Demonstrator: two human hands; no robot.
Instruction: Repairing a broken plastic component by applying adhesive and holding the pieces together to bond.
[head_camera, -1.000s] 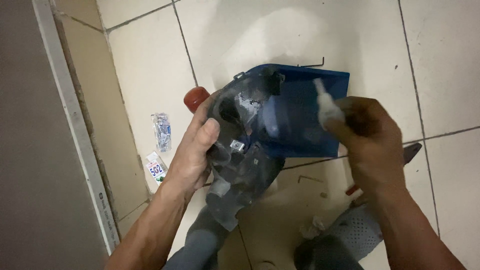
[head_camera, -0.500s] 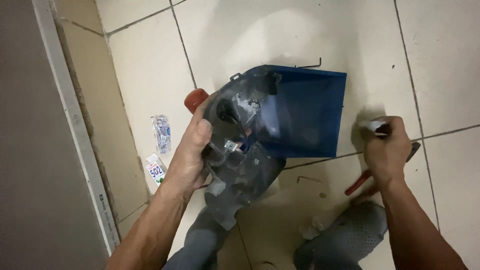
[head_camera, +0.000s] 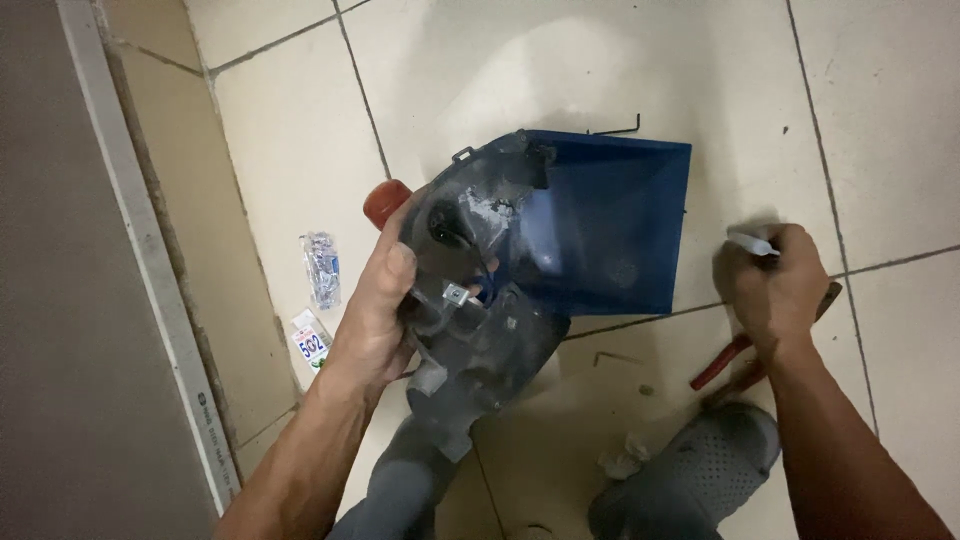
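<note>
Looking down, the head view takes in a floor of pale, glossy square tiles with dark grout lines, lit unevenly so that a bright patch falls near the top middle. Along the left edge of the floor runs a light strip, perhaps a door frame or skirting, with a dull grey surface beyond it.

Near the middle of the floor the left hand is wrapped around the edge of a grey and blue plastic housing, fingers curled over its rim and thumb on top, lifting it at a tilt above the tiles. A red knob shows just behind the fingers. To the right, the right hand is closed around a small white tube, lowered close to the floor. A red-handled tool lies just beneath that wrist. Two small packets lie on the tiles near the left strip. A grey perforated shoe sits at the bottom edge.
</note>
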